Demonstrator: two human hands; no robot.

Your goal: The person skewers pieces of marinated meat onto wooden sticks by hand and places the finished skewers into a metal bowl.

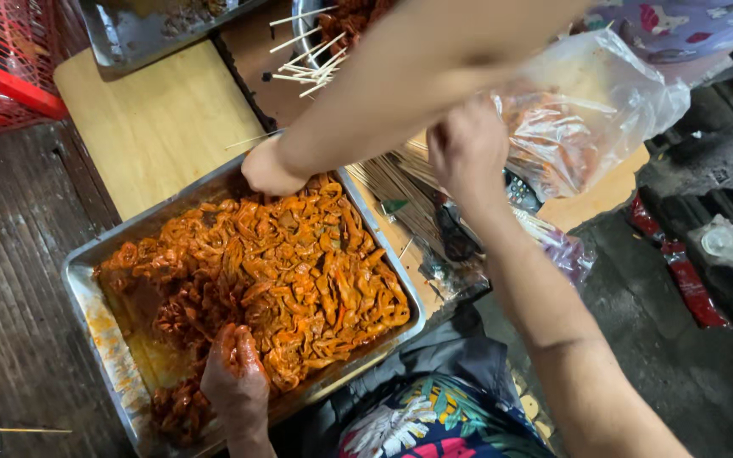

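A metal tray (86, 293) full of orange-red marinated meat strips (290, 271) lies on a wooden board (159, 127). My left hand (235, 382), smeared with sauce, is in the near end of the tray with its fingers closed on meat strips. My right hand (467, 148) reaches over a bundle of bamboo skewers (392, 182) to the right of the tray; its fingers curl downward, and what they hold is hidden. Another person's arm comes in from the top right, and that hand (269, 170) touches the meat at the tray's far edge.
A clear plastic bag (591, 119) with reddish contents lies to the right of the skewers. A bowl of skewered meat (332, 30) and a second metal tray (146, 34) stand at the back. A red basket (6, 68) is at the far left. Floral clothing (434, 420) is below.
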